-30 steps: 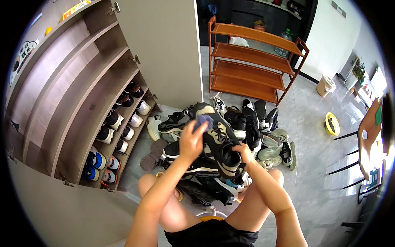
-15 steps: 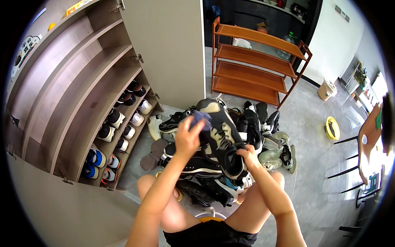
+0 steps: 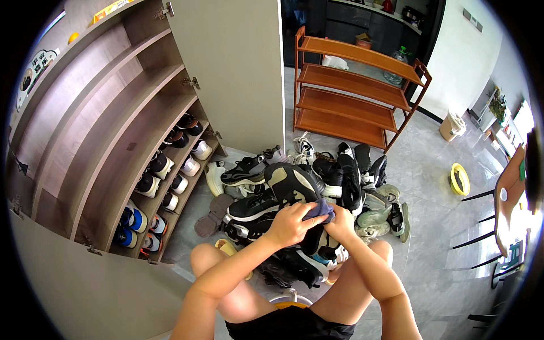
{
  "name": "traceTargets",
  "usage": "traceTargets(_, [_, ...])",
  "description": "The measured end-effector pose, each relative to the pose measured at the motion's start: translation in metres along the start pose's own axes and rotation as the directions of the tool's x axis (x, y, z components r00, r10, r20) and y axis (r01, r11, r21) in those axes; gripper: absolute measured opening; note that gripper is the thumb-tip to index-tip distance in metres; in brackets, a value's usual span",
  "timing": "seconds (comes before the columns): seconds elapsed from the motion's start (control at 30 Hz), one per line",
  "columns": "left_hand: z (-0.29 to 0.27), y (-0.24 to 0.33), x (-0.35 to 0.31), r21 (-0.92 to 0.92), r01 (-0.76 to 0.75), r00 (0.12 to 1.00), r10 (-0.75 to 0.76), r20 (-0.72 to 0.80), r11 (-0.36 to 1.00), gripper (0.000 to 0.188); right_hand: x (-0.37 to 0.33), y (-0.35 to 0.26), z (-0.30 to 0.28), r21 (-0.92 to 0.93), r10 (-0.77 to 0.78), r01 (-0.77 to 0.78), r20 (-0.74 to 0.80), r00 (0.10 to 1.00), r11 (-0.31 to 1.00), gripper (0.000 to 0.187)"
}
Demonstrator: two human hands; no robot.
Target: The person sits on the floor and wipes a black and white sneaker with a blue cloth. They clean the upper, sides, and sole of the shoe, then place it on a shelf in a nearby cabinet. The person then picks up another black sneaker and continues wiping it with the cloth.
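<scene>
A: Grey glossy tiles (image 3: 419,266) stretch around the person's hands, a wood-grain shoe cabinet (image 3: 130,116) standing left of the grip and a brown wooden shoe rack (image 3: 345,103) well beyond it. What is being held?

B: A black-and-beige lace-up sneaker (image 3: 285,184). Its toe reaches out ahead of both hands; its middle lies partly hidden beneath them.

A: And the grip itself?

B: The left hand (image 3: 288,225) pinches a bunched purple-blue cloth (image 3: 320,210) between narrowed fingers, against the sneaker. The right hand (image 3: 341,224), just beside it, clasps the sneaker near the ankle opening; its fingertips are out of sight.

A: The count?

B: One sneaker in the grip, one cloth. Left of the hands, on the cabinet's lower shelves, sit two blue shoes (image 3: 134,217), two orange-trimmed shoes (image 3: 151,242) and four white shoes (image 3: 190,166). The rack shows four shelves. Well to the right of the grip are one yellow basin (image 3: 466,180) and one beige bin (image 3: 452,130).

A: The shoes around the hands?

B: A pile of shoes (image 3: 350,177) surrounds the grip, too overlapped to number.
</scene>
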State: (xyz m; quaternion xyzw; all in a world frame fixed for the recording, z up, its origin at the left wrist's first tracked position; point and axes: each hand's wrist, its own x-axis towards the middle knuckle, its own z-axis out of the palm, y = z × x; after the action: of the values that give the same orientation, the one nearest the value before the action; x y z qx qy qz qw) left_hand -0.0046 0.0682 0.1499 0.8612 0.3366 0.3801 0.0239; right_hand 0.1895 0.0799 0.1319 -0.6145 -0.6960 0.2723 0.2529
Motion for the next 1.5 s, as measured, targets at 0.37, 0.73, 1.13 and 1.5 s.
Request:
traceTargets(0.37, [-0.022,-0.082,-0.003,0.297,0.558,0.809,-0.429,-0.401,0.775,0.045,-0.008,-0.009,-0.001,-0.192,-0.307,0.279,-0.137,0.942,0.941,0.049])
traceTargets(0.73, [0.003,-0.029,0.008,0.307,0.239,0.968,-0.202,-0.150,0.921,0.044,-0.008,-0.004,0.004,-0.358,-0.439,0.375,-0.115,0.891,0.855,0.048])
traceTargets(1.13, [0.001,-0.023,0.007,0.163,0.242,0.952,-0.202,-0.228,0.956,0.051,-0.008,-0.005,0.000,-0.337,-0.524,0.460,-0.129,0.842,0.822,0.052])
traceTargets(1.5, [-0.022,-0.083,0.006,0.408,0.472,0.849,-0.278,-0.449,0.782,0.052,-0.008,0.005,-0.002,-0.071,-0.165,0.155,-0.174,0.971,0.985,0.045])
